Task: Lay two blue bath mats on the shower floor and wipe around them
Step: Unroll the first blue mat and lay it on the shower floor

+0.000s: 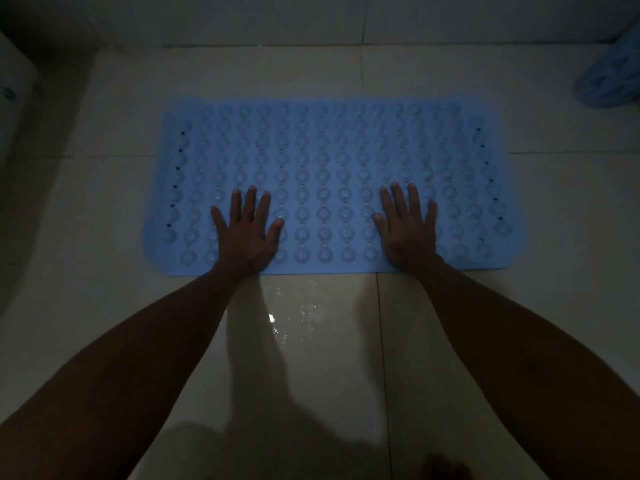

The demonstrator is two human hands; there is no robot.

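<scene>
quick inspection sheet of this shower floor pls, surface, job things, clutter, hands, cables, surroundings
surface: pale tiled floor, wet patch near the mat's near edge
job's things: one blue bath mat lying flat, studded with suction cups; second mat not clearly seen; no wiping cloth seen
clutter: crumpled blue thing at far right, too dim to identify
hands: left hand and right hand both flat on the mat, fingers spread
cables: nothing seen
surroundings: white fixture at left, tiled wall behind
</scene>
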